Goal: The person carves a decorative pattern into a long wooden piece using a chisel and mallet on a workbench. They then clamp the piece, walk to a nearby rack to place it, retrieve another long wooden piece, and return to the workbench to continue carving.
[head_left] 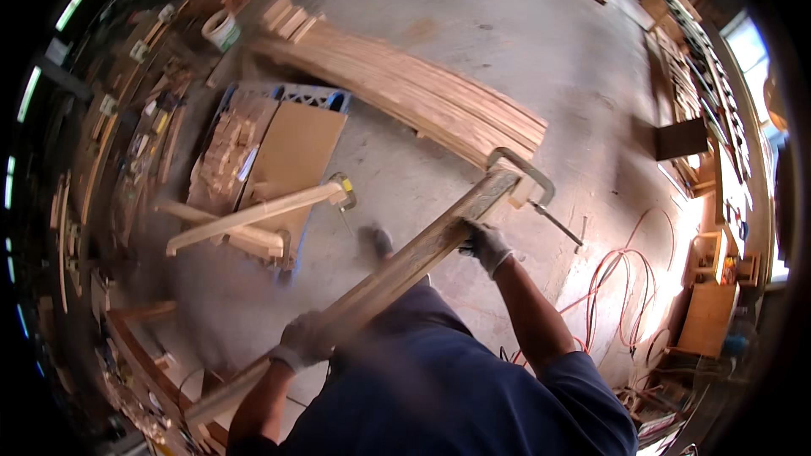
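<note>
As far as can be judged, partway along: at left, over a blue pallet (pixel 342 102), 2 crossed wooden bars (pixel 262 209), with a small C-clamp (pixel 347 187) already on the upper bar's end. Then, gloved left hand (pixel 302 343) wrapped around a long wooden beam (pixel 414 257), slanting upward to the right. Beyond, stacked boards (pixel 422 89) on the floor (pixel 481 0). Farther right, gloved right hand (pixel 488 247) closed on the beam's edge, large C-clamp (pixel 541 176) apparently fastened at its far end; not yet set down.
</note>
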The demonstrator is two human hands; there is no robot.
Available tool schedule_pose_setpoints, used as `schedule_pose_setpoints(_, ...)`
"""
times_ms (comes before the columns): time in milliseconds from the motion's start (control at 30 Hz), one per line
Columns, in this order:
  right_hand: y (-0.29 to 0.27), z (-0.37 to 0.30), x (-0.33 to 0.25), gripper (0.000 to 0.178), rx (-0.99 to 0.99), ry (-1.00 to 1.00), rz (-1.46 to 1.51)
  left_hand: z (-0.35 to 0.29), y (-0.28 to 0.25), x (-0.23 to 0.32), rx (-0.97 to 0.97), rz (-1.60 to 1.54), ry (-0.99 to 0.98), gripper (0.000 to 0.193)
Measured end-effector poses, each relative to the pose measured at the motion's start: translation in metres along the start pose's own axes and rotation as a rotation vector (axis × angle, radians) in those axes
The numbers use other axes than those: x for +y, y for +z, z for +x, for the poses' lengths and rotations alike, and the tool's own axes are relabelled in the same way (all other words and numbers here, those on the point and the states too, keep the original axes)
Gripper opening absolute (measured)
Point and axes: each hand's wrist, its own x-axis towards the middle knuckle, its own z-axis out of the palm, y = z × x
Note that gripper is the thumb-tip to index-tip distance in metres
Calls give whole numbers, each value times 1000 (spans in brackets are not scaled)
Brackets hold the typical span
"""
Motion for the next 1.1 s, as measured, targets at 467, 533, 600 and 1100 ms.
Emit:
schedule_pose_setpoints(467, -34, 77, -112, 31, 96, -117, -256, 130, -105, 3, -120, -123, 4, 94)
schedule_pose_setpoints(533, 1, 86, -146, 32, 184, 94, -60, 140, -114, 2, -99, -114, -33, 95)
schedule_pose_setpoints(600, -3, 112, -157, 31, 106, 101, -65, 150, -118, 2, -88, -145, -59, 95)
schedule_pose_setpoints(1100, 80, 250, -297, 34, -243, 138, -362, 190, -86, 93, 302, -432, -322, 73)
